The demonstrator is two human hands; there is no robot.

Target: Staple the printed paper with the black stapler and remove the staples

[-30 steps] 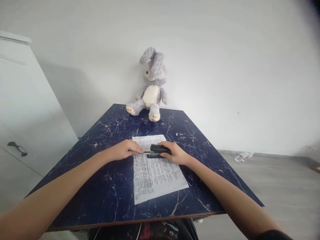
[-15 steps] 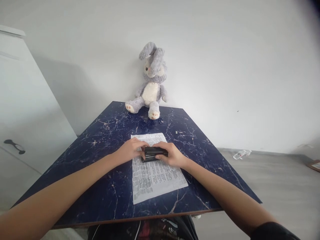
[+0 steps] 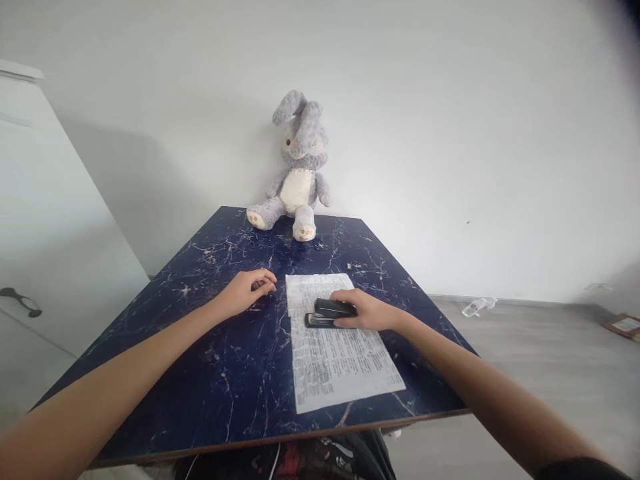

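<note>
A black stapler [image 3: 323, 313] lies over the printed sheet of paper [image 3: 345, 377], its nose pointing left. My right hand [image 3: 367, 310] is closed around the stapler's rear end, thumb on the near side and fingers over the top. To the left of the sheet, my left hand [image 3: 250, 290] hovers over or rests on the table with nothing in it, its fingers loosely curled and slightly apart. The paper lies flat on the dark blue marbled table [image 3: 200, 360].
A grey plush rabbit [image 3: 297, 190] sits at the table's far end against the wall. Beyond the paper lies a tiny pale scrap [image 3: 349, 266]. A white cabinet [image 3: 50, 200] stands at the left. A clear plastic item [image 3: 479, 307] is on the floor at the right.
My left hand has let go of the stapler and moved left, off the paper. My right hand, the stapler and the paper have shifted to the right.
</note>
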